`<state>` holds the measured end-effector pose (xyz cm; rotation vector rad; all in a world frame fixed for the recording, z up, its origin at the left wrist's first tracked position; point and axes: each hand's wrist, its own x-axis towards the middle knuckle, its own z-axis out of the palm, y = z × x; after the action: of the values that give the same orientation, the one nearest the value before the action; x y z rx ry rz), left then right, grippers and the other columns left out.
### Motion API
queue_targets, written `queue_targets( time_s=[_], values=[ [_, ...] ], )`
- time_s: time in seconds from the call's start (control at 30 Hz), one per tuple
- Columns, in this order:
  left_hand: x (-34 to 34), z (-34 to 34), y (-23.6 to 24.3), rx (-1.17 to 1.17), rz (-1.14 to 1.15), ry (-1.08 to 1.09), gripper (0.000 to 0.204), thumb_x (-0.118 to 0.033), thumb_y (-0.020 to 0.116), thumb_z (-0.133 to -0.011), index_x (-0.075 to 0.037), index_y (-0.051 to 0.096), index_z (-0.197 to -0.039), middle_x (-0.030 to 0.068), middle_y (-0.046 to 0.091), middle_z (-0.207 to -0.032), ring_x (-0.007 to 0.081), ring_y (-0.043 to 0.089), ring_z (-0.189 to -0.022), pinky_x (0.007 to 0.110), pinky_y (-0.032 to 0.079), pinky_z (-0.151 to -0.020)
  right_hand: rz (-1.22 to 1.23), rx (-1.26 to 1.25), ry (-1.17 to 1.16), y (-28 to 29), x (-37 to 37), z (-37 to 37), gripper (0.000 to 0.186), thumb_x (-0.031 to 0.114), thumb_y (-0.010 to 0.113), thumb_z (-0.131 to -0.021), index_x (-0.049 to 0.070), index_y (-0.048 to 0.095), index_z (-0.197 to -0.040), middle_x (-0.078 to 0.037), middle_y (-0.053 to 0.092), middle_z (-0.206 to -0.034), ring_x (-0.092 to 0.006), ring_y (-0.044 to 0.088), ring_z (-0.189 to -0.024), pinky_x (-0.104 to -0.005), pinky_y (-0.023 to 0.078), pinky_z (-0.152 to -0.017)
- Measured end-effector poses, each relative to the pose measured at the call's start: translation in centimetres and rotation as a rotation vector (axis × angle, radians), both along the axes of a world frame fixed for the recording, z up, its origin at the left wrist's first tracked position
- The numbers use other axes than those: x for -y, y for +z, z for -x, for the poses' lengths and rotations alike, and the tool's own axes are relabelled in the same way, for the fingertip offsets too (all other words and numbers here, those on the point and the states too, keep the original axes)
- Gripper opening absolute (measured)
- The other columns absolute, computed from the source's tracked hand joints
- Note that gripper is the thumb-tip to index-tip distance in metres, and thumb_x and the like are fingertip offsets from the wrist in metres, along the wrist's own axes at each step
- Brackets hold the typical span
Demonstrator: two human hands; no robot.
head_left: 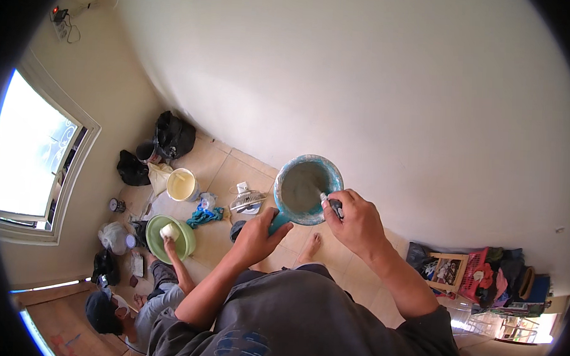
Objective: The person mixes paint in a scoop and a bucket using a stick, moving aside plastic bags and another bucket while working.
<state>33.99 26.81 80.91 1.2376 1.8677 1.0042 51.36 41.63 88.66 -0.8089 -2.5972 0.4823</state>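
Observation:
My left hand point(257, 240) is closed round the handle of a blue plastic dipper point(337, 174) with pale smears on its rim. Grey paste point(302, 184) lies inside it. On the dipper's right side, my right hand point(354, 220) grips a dark-handled tool point(336, 207). The tool's whitish front end reaches over the rim towards the paste; its kind is partly hidden by my fingers. The dipper is held up in front of me, above the tiled floor.
A co-worker point(126, 317) crouches at lower left, one hand on a white lump in a green basin point(189, 236). Nearby stand a bucket of cream paste point(196, 190), a fan point(247, 200) and black bags point(174, 135). Clothes and a red basket point(471, 274) lie right. A wall point(378, 74) rises ahead.

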Motion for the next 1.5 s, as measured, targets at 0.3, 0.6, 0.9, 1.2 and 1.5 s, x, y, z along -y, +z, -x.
queue_targets(
  time_s=[0.3, 0.6, 0.9, 1.2, 1.5],
  values=[
    [0.8, -0.8, -1.0, 0.032, -0.015, 0.022, 0.034, -0.030, 0.072, -0.092, 0.000, 0.058, -0.100, 0.0152, 0.058, -0.072, 0.0225, 0.053, -0.061, 0.037, 0.043, -0.058, 0.279, -0.217, -0.118, -1.3, 0.5, 0.5, 0.022, 0.022, 0.069, -0.093, 0.003, 0.066, -0.104, -0.015, 0.068, -0.092, -0.0288, 0.069, -0.069, -0.0365, 0.056, -0.062],
    [0.5, -0.7, -1.3, 0.068, 0.015, -0.055, 0.039, -0.034, 0.071, -0.091, 0.000, 0.059, -0.106, 0.0241, 0.065, -0.077, 0.0414, 0.067, -0.075, 0.046, 0.049, -0.064, 0.262, -0.138, -0.082, -1.1, 1.3, 0.0, 0.020, 0.020, 0.069, -0.092, 0.004, 0.065, -0.103, -0.013, 0.068, -0.093, -0.0288, 0.069, -0.074, -0.0384, 0.056, -0.065],
    [0.5, -1.1, -2.1, 0.081, -0.025, -0.073, 0.035, -0.030, 0.071, -0.092, 0.001, 0.058, -0.100, 0.0203, 0.062, -0.078, 0.0307, 0.063, -0.069, 0.042, 0.047, -0.063, 0.316, -0.091, -0.136, -1.2, 0.8, 0.2, 0.020, 0.016, 0.071, -0.090, 0.000, 0.066, -0.101, -0.016, 0.069, -0.091, -0.0307, 0.069, -0.073, -0.0370, 0.056, -0.065],
    [0.5, -0.9, -2.2, 0.109, 0.062, -0.021, 0.036, -0.030, 0.072, -0.091, 0.001, 0.059, -0.104, 0.0201, 0.062, -0.078, 0.0308, 0.060, -0.066, 0.040, 0.046, -0.061, 0.319, -0.031, -0.065, -2.1, 0.3, -0.5, 0.020, 0.016, 0.071, -0.091, 0.000, 0.067, -0.102, -0.016, 0.068, -0.093, -0.0302, 0.070, -0.075, -0.0367, 0.056, -0.067],
    [0.5, -1.2, -3.0, 0.135, 0.039, 0.022, 0.036, -0.032, 0.071, -0.092, 0.001, 0.059, -0.102, 0.0216, 0.063, -0.074, 0.0388, 0.064, -0.068, 0.044, 0.047, -0.060, 0.286, -0.022, 0.046, -2.1, 0.3, -1.0, 0.020, 0.019, 0.070, -0.091, 0.002, 0.066, -0.102, -0.013, 0.067, -0.088, -0.0299, 0.069, -0.071, -0.0377, 0.055, -0.064]
  ],
)
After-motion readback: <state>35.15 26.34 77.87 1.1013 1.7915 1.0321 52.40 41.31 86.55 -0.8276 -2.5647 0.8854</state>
